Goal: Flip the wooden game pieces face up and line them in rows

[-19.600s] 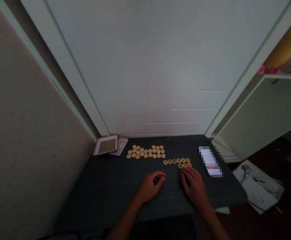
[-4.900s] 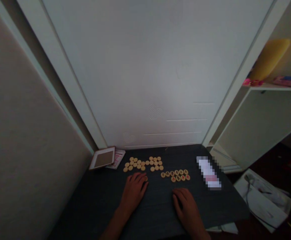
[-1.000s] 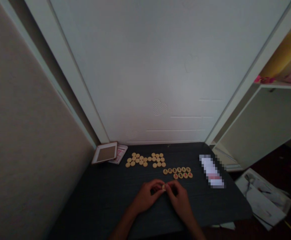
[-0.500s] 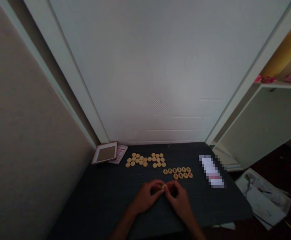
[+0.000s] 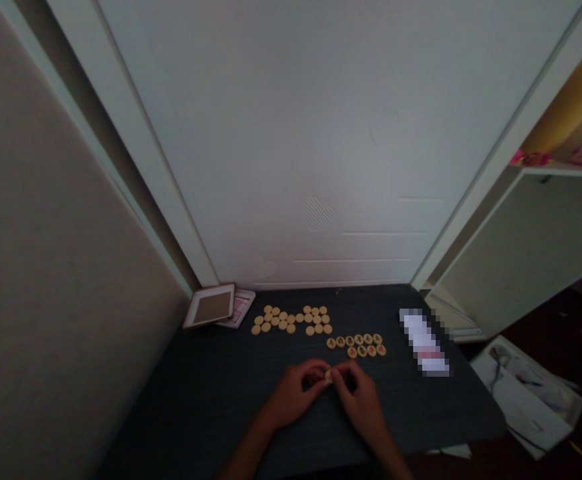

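Between the fingertips of both hands is one round wooden xiangqi piece [image 5: 329,376], partly covered by the fingers. My left hand [image 5: 298,390] pinches it from the left side. From the right, my right hand [image 5: 355,392] grips the same piece with thumb and fingers. Just beyond the hands, two rows of face-up pieces [image 5: 359,340] show dark and red characters. Farther back, several blank-looking pieces [image 5: 283,316] lie in a loose cluster, with another group [image 5: 317,320] to its right.
A framed tablet-like board [image 5: 213,308] rests on a printed sheet [image 5: 241,308] at the back left of the dark table [image 5: 195,393]. A blurred-out white item [image 5: 425,341] lies at the right. A white panel stands behind, and a white box [image 5: 531,393] sits lower right.
The held piece has turned slightly between the fingers, and more of its face shows. The right fingertips have shifted a little to the right. Pieces on the table stay put.
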{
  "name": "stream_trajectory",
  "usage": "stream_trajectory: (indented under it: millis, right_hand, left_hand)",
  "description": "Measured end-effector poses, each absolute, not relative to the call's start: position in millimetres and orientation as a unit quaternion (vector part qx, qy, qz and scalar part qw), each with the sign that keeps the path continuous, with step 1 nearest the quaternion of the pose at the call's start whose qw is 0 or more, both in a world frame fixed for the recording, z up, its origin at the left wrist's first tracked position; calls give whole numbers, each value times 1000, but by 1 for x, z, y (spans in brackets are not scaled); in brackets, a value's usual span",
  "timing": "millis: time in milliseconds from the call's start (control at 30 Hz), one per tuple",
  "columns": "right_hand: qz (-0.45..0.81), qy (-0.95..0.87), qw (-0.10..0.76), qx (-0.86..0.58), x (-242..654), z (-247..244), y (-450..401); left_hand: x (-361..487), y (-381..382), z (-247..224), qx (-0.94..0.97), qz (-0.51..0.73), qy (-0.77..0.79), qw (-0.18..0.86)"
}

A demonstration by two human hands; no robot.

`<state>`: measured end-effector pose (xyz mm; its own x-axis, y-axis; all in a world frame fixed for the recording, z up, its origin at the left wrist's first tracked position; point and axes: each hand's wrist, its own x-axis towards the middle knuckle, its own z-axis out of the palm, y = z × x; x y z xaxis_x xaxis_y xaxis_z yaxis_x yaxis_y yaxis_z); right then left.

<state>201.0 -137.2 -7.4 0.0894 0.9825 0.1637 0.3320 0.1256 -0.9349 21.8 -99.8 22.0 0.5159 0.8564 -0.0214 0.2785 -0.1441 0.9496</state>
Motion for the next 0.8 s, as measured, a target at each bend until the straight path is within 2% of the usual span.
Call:
stream_trajectory:
  millis: [800]
  right_hand:
    - [332,-581,479,-568,200,-7,-136]
  left_hand:
    - [22,-100,21,701,287,406,511]
